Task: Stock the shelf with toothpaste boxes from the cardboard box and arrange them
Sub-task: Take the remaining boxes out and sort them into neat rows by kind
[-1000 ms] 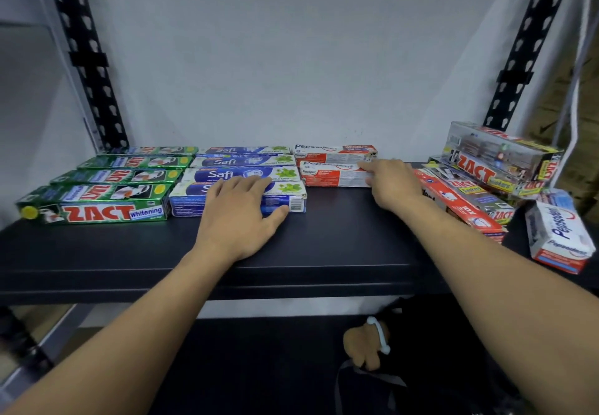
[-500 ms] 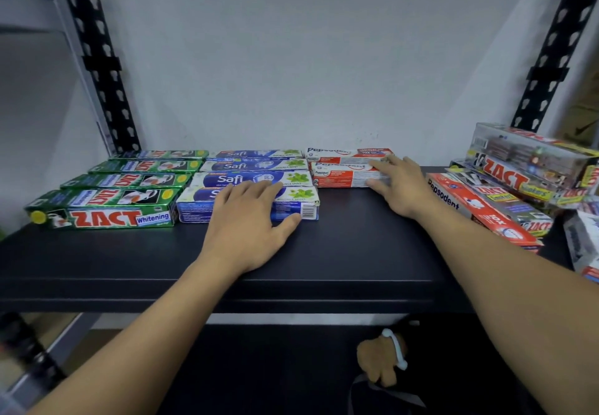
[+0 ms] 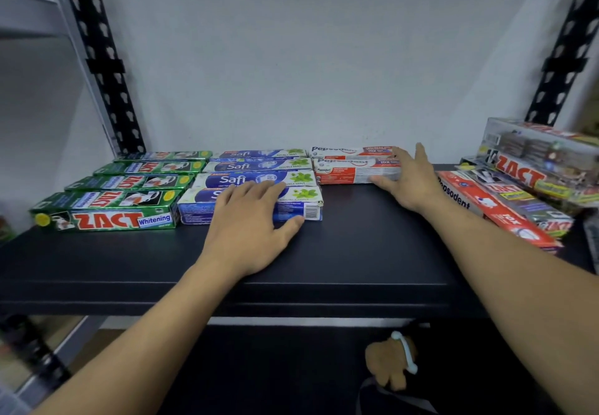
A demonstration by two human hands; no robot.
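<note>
On the black shelf [image 3: 356, 246] lie three columns of flat toothpaste boxes: green Zact boxes [image 3: 107, 217] at the left, blue Safi boxes [image 3: 259, 178] in the middle, and two red-and-white Pepsodent boxes [image 3: 350, 170] at the back. My left hand [image 3: 249, 223] rests flat on the front Safi box [image 3: 304, 208], fingers straight, thumb against its front face. My right hand [image 3: 411, 178] touches the right end of the front Pepsodent box with straight fingers. The cardboard box is out of view.
A loose heap of Zact and Pepsodent boxes [image 3: 518, 194] lies at the shelf's right end, next to my right forearm. Black perforated uprights [image 3: 107, 67] stand at both back corners before a white wall. A brown object with a white band [image 3: 392, 362] sits below the shelf.
My right hand has spread its fingers along the end of the front Pepsodent box, which now lies a little closer to the Safi column. My left hand has stayed on the front Safi box.
</note>
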